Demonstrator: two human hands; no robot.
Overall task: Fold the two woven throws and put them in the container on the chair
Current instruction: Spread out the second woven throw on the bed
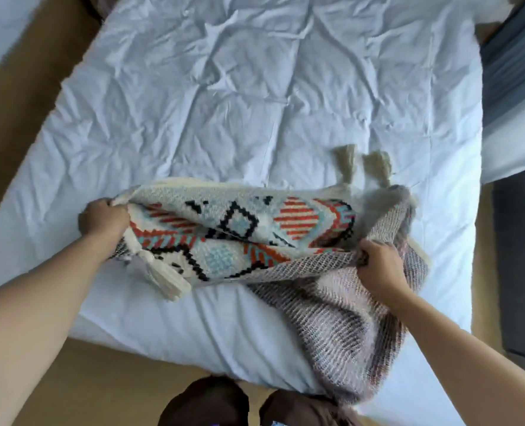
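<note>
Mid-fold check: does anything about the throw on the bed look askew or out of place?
Yes. The patterned throw is bunched between the left hand and right hand, and its right part spills over the bed edge, showing its grey underside.

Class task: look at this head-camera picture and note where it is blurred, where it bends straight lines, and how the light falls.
Head view: motion blur smears the cream tassels and the right end of the patterned woven throw; wide-angle distortion bows the edges of the white-sheeted bed; light is soft and even, without glare or hard shadows.
</note>
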